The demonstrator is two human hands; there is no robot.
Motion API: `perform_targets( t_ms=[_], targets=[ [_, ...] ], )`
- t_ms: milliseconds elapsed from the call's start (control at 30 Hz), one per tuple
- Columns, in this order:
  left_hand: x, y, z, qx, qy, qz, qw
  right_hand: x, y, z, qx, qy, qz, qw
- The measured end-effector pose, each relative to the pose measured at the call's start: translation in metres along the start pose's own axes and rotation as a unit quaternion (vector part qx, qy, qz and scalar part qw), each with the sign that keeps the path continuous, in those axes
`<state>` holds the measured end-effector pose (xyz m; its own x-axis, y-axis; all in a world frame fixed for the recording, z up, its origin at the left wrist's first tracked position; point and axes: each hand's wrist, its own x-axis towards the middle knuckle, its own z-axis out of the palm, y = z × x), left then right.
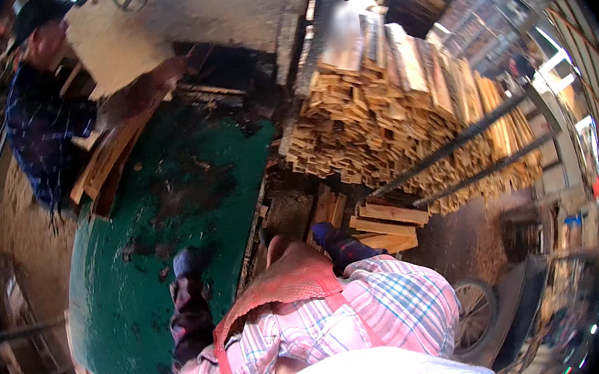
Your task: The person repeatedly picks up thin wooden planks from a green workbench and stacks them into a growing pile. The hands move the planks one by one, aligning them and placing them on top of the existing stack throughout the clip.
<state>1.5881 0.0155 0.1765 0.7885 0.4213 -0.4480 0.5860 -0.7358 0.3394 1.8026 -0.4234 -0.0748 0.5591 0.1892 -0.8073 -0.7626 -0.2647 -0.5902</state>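
Observation:
My left hand (189, 262), in a grey-blue glove below a dark sleeve, is over the green tabletop (116, 279), left of my body. Its fingers are too blurred to make out, and I see nothing clearly held in it. My right hand (325, 235), in a dark purple-blue glove, is past the table's right edge, by the lower ends of some short upright boards (326, 207). Whether it grips one of them I cannot tell, as its fingers do not show clearly. Several loose boards (391, 222) lie just right of that hand.
A tall stack of sawn boards (394, 115) stands beyond, with metal bars (455, 141) before it. Across the table at far left, another person (51, 118) handles long planks (118, 158). Dark grime patches the tabletop. A spoked wheel (476, 314) is at lower right.

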Motion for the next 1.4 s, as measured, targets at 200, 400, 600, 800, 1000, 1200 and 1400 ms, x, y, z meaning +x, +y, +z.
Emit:
perform_targets(
  t_ms=[200,400,600,800,1000,1200,1400],
  targets=[
    [0.076,0.002,-0.026,-0.172,0.015,-0.019,0.985,-0.022,-0.163,0.091,0.129,-0.008,-0.134,0.983],
    [0.156,0.063,-0.053,-0.465,-0.017,-0.016,0.885,-0.039,-0.297,0.18,0.038,0.011,-0.188,0.981],
    [0.242,0.099,-0.082,-0.448,-0.018,-0.012,0.894,-0.014,-0.318,0.215,-0.028,-0.036,-0.332,0.942],
    [0.321,0.126,-0.099,-0.532,0.004,-0.058,0.845,-0.028,-0.333,0.227,-0.379,0.103,-0.664,0.636],
    [0.398,0.121,-0.082,-0.769,0.049,-0.053,0.635,-0.04,-0.345,0.235,-0.494,0.122,-0.617,0.601],
    [0.458,0.09,-0.055,-0.552,0.206,0.117,0.8,-0.031,-0.341,0.234,-0.483,0.115,-0.614,0.614],
    [0.416,0.11,-0.091,-0.513,0.277,0.037,0.812,-0.028,-0.341,0.233,-0.465,0.102,-0.622,0.622]
  ],
)
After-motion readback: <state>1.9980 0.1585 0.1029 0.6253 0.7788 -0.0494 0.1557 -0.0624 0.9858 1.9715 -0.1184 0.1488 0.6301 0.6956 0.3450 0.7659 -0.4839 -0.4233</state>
